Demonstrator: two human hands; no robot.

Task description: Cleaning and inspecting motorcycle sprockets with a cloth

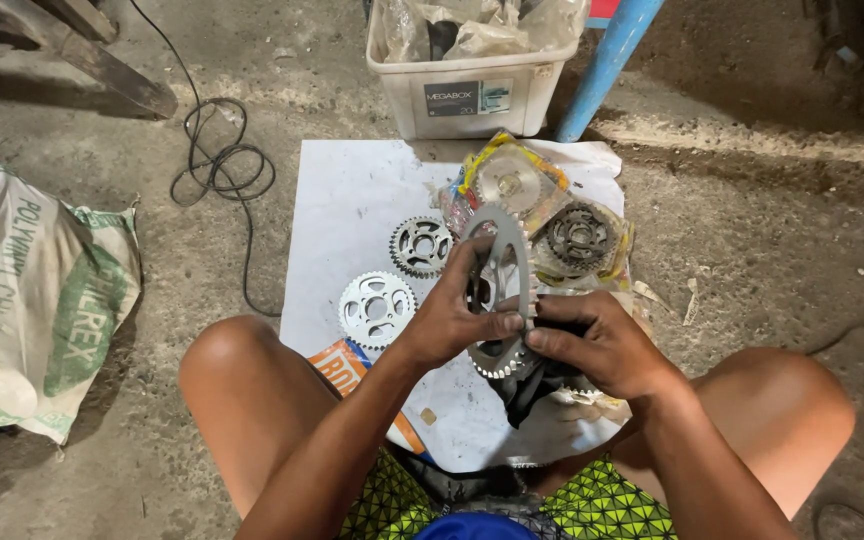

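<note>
Gripping a large grey sprocket point(501, 290) upright in my left hand point(449, 318), I am pinching its toothed rim with my right hand point(597, 345), which is also grasping a dark rag point(537, 380). Below the sprocket, a white sheet point(352, 200) is lying on the floor, carrying two smaller sprockets point(377, 308) just left of it.

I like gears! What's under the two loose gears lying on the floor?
Both sprockets lie flat on a white sheet spread over the concrete floor. The floor directly beneath is covered.
</note>
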